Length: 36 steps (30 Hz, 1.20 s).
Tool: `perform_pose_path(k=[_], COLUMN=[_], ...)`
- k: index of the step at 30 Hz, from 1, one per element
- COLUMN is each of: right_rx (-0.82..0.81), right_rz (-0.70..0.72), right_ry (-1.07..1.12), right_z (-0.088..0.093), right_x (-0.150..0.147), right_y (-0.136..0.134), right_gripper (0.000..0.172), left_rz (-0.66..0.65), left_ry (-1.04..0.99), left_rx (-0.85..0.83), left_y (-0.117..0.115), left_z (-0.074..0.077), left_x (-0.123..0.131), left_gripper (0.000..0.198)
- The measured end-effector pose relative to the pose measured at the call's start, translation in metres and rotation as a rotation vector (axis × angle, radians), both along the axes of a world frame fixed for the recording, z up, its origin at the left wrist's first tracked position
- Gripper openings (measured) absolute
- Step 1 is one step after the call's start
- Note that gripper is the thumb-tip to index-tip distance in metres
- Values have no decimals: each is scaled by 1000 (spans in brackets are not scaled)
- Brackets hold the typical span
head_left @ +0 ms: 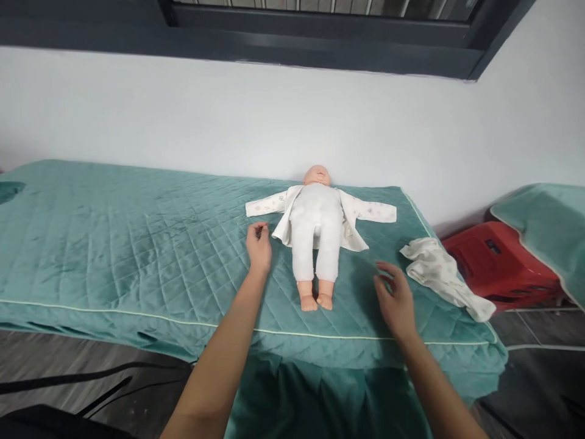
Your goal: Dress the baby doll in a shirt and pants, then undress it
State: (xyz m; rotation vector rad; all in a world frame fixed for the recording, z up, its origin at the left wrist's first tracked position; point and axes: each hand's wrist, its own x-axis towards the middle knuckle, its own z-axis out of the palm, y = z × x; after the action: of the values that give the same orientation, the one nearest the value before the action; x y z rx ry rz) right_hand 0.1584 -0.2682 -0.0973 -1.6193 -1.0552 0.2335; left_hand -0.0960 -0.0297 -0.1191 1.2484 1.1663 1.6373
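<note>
A baby doll (316, 210) lies face up on the green quilted bed cover (137, 244), its feet toward me. Its body and legs are soft white cloth; the head and feet are flesh-coloured. Under its back spreads a white patterned baby shirt (375, 211), front open and both sleeves stretched out sideways. The doll's arms do not show. My left hand (259, 245) hovers beside the shirt's left hem, fingers loosely curled with a small gap at the thumb, nothing in it. My right hand (395, 299) is right of the doll's legs, fingers apart and empty.
Crumpled white patterned baby clothing (441, 271) lies at the bed's right edge. Beyond that edge stands a red plastic container (498, 256), partly under green cloth (553, 213). A white wall (183, 116) and a dark window frame (320, 46) rise behind the bed.
</note>
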Motion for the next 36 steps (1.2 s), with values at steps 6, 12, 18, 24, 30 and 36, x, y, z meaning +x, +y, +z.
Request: perform_pose_path(k=[6, 12, 18, 24, 30, 36], right_rx=[-129, -423, -562, -388, -422, -314], right_rz=[-202, -286, -55, 468, 764, 738], right_ry=[-258, -94, 66, 614, 1007, 1002], right_z=[35, 45, 90, 147, 155, 142], right_x=[93, 146, 85, -29, -91, -98], right_y=[-22, -35, -32, -10, 21, 29], right_gripper=[51, 44, 38, 37, 40, 39], left_rz=[32, 149, -130, -854, -842, -488], left_ry=[-33, -15, 52, -26, 34, 413], left_rx=[11, 30, 60, -261, -223, -7], left_y=[-4, -51, -135, -180, -182, -156], left_z=[5, 20, 45, 102, 126, 154], left_x=[2, -13, -18, -1, -17, -62], left_gripper=[11, 11, 10, 59, 72, 35])
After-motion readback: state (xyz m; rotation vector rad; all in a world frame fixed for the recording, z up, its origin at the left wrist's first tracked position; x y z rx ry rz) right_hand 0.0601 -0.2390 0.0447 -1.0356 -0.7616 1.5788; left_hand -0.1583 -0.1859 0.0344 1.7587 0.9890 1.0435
